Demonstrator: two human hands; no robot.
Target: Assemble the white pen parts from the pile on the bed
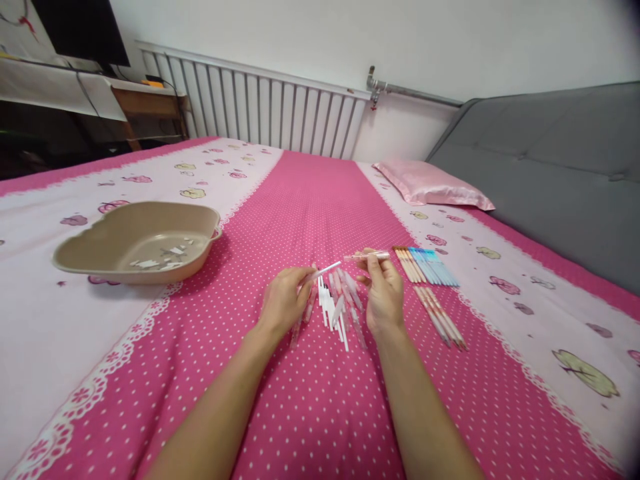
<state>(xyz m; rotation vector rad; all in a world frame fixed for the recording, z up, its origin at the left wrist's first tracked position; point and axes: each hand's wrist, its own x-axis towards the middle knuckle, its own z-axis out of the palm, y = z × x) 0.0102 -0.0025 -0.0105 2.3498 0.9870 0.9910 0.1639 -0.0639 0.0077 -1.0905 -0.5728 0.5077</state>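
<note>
My left hand (pixel 284 300) pinches a thin white stick (pixel 329 269), possibly a pen refill, that points up and to the right. Between the thumb and fingers of my right hand (pixel 386 293) is a clear, pinkish pen barrel (pixel 369 256), lying almost level. The tips of the two pieces are close together but look apart. Below and between my hands, several white sticks (pixel 330 310) are heaped on the bed, with clear pink-patterned barrels (pixel 350 297) lying on both sides of them.
Right of my hands lie rows of orange pens (pixel 407 265) and blue pens (pixel 434 267), with several pink-patterned pens (pixel 440 317) nearer me. A beige basin (pixel 125 220) at left holds small white pieces. Farther off are a pink pillow (pixel 435 183), grey headboard (pixel 545 147) and white radiator (pixel 260 107).
</note>
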